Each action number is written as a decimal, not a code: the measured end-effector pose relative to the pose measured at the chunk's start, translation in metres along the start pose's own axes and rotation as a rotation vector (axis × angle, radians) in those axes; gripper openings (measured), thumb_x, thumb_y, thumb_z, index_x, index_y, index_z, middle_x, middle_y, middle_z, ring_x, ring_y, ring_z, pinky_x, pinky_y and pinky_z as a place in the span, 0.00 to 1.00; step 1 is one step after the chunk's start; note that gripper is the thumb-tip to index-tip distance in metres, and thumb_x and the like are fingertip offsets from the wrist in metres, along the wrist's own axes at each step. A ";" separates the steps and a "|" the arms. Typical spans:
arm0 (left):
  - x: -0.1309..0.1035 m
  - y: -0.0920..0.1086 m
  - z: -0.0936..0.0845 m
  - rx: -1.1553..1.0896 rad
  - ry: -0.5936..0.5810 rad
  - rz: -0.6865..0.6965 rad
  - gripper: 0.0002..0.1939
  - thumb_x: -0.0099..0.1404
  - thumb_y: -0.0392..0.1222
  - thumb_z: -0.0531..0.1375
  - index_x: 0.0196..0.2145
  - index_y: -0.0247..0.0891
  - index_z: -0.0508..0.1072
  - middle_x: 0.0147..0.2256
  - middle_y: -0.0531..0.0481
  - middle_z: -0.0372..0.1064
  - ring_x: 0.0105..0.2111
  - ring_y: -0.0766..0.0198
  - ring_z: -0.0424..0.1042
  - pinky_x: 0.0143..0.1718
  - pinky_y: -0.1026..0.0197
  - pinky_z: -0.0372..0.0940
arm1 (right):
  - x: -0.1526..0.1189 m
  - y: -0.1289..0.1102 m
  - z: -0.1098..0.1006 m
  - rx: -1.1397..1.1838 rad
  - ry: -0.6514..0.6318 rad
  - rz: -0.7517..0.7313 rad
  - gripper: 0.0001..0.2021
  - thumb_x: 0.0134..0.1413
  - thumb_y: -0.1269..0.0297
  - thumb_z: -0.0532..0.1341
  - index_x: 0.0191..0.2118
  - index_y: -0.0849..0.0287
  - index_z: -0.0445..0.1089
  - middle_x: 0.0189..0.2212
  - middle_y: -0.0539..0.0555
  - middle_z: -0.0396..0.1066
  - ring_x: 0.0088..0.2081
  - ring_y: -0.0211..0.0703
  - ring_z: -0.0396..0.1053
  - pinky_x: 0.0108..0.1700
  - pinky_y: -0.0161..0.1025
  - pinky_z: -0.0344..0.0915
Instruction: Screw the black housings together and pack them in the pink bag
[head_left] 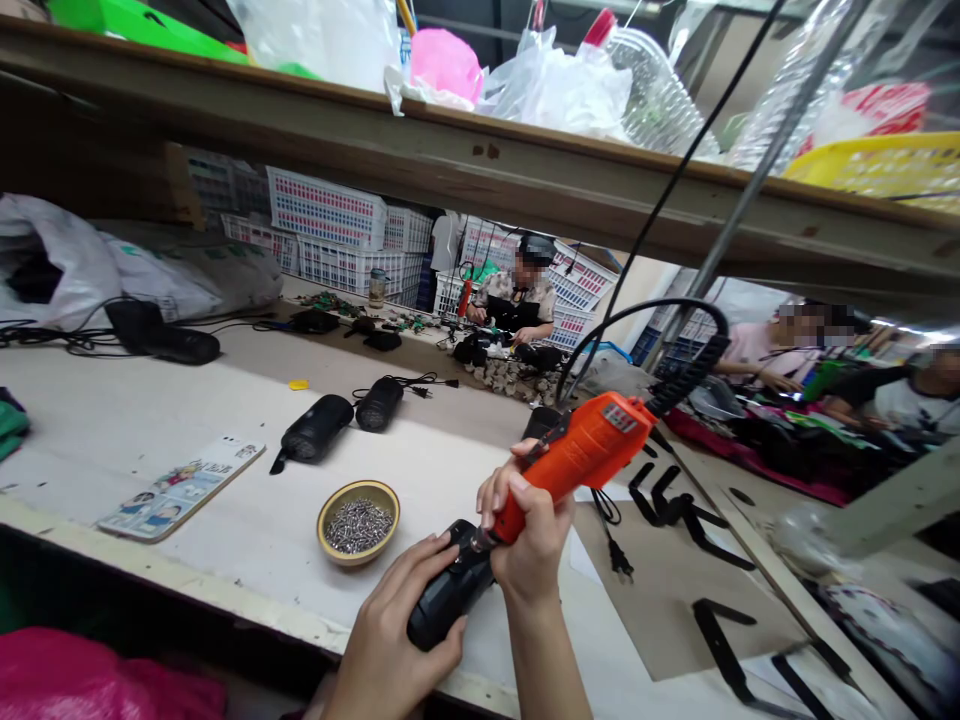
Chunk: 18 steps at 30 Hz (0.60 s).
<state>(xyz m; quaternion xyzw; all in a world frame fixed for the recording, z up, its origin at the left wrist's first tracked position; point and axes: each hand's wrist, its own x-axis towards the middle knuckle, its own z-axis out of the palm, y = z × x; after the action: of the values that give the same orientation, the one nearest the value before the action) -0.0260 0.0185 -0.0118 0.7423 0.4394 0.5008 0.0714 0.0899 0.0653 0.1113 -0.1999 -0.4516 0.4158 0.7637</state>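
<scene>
My right hand point(529, 525) is wrapped round an orange electric screwdriver point(577, 455), held tilted with its coiled black cord rising from the top end. Its metal tip reaches down to a black rounded plastic housing point(442, 600); the exact contact point is too small to tell. Around that housing closes my left hand point(394, 620), fingers over its top and thumb along the near side. Just left of my hands stands a yellow-rimmed bowl point(358, 525) full of small metal screws point(358, 526).
Two black devices point(319, 428) and a notebook point(184, 490) lie left on the table. Black bent brackets point(720, 650) and a plug point(621, 562) lie to the right. A loaded shelf point(450, 150) spans overhead. Co-workers point(517, 300) sit beyond, before stacked crates point(326, 210).
</scene>
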 end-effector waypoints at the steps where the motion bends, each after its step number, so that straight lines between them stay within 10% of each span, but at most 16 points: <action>1: 0.000 0.000 0.000 -0.002 0.003 -0.001 0.30 0.59 0.34 0.61 0.60 0.47 0.66 0.57 0.45 0.72 0.57 0.54 0.73 0.57 0.49 0.73 | 0.000 0.001 0.000 -0.008 -0.003 0.004 0.09 0.56 0.65 0.61 0.43 0.56 0.65 0.19 0.41 0.62 0.15 0.33 0.58 0.22 0.33 0.60; 18: 0.001 0.006 0.001 -0.054 0.043 -0.099 0.30 0.56 0.35 0.61 0.57 0.45 0.66 0.53 0.46 0.75 0.52 0.53 0.76 0.53 0.50 0.75 | 0.009 0.008 0.018 -0.294 -0.264 0.261 0.11 0.50 0.62 0.62 0.39 0.58 0.65 0.17 0.40 0.62 0.13 0.32 0.56 0.15 0.30 0.56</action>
<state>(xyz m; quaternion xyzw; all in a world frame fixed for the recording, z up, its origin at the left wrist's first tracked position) -0.0214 0.0157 -0.0083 0.7065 0.4633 0.5243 0.1067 0.0728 0.0760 0.1197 -0.3096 -0.5734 0.4635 0.6004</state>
